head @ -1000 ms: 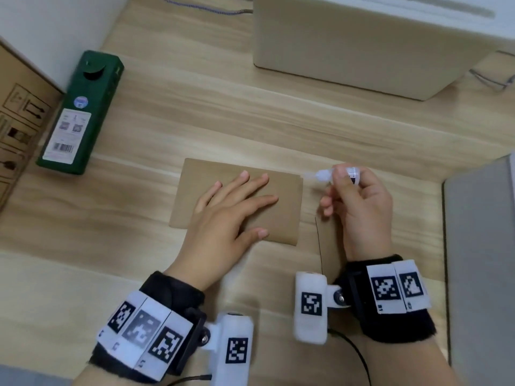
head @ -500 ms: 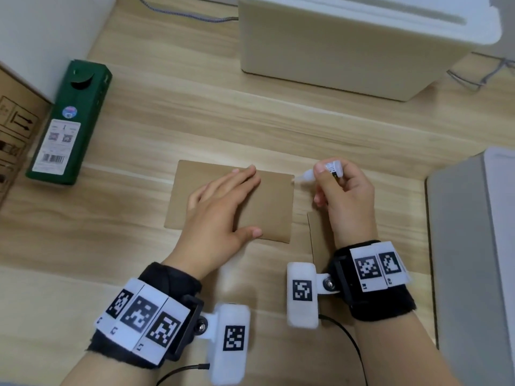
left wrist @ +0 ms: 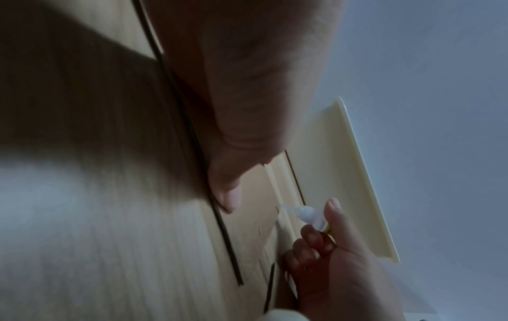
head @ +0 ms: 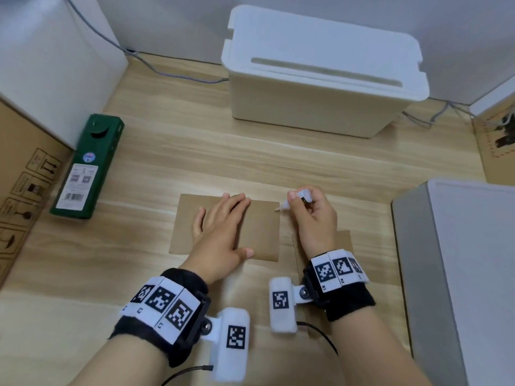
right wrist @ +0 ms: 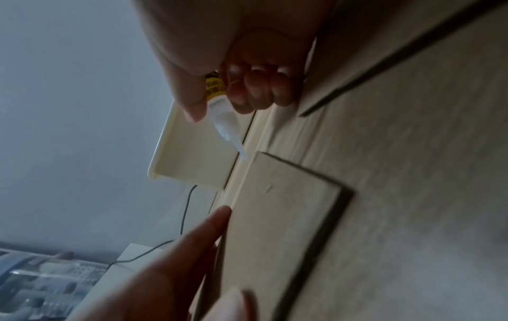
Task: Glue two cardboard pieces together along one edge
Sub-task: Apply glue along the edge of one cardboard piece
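- Left hand (head: 223, 229): flat, palm down on the larger cardboard piece (head: 259, 232), fingers (head: 237, 201) straight and close together, thumb out toward the near edge. Pressing, not gripping.
- Larger cardboard piece lies flat on the wooden table (head: 195, 151), roughly centre of the head view.
- Right hand (head: 315, 215): fingers curled around a small glue tube (head: 302, 196), thumb on top, pinching it. Yellow label visible between thumb and fingers in the right wrist view (right wrist: 215, 89).
- Glue nozzle (head: 280, 208) points left and down at the far right corner of the larger piece. Right wrist view puts the tip (right wrist: 243, 156) just beside that corner; can't tell if it touches the cardboard.
- Second cardboard piece (head: 344, 240): flat on the table, just right of the first, mostly hidden under the right wrist. Narrow strip of table shows between the two pieces, so apart, not joined.
- No visible glue bead on the edge; too blurred to be sure.
- Surroundings: white lidded bin (head: 320, 79) at the back of the table, green box (head: 89, 165) with a white label lying far left, brown shipping carton (head: 19, 196) at the left edge, grey box (head: 459, 274) on the right, grey cable (head: 167, 71) running behind the bin.
- Both wrists wear black bands with marker tags and white camera pods.
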`<state>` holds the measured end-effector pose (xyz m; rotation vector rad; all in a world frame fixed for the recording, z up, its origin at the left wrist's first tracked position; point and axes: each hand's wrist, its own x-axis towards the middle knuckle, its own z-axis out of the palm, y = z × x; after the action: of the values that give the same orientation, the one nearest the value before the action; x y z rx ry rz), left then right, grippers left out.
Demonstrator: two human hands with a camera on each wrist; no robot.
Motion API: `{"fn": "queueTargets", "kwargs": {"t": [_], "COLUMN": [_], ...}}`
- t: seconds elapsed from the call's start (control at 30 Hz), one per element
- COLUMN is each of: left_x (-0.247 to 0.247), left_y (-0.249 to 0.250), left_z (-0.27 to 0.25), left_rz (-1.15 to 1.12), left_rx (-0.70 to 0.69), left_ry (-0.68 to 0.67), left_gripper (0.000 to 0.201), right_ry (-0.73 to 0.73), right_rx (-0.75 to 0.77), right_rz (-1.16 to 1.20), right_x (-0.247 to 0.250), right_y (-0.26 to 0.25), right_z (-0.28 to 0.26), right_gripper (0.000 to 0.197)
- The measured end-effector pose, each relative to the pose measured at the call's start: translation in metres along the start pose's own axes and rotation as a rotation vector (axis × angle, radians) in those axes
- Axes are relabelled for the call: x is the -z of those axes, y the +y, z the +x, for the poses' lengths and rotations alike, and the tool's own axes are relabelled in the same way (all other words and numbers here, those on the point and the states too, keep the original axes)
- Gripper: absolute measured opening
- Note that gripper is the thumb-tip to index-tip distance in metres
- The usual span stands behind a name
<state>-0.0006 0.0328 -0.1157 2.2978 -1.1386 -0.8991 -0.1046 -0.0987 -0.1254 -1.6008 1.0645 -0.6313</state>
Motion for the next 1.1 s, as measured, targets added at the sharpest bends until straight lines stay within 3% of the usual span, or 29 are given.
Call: {"fn": "queueTargets", "kwargs": {"t": [0.5, 1.1], "left_x": [-0.0016, -0.0031], "left_y": [-0.0014, -0.003], "left_z": [0.0029, 0.0033], "left_rz": [0.024, 0.032], "left_rx": [0.006, 0.001], "left_ry": [-0.005, 0.007], "left_gripper": [0.09, 0.091], "right_ry": [-0.06, -0.056], "right_rx": [0.114, 0.163], "right_rz": [-0.203, -0.214], "right_x": [-0.0042, -0.0066], "right_y": [0.0011, 0.0008], "right_z": [-0.0013, 0.0015], "right_gripper": [0.016, 0.017]}}
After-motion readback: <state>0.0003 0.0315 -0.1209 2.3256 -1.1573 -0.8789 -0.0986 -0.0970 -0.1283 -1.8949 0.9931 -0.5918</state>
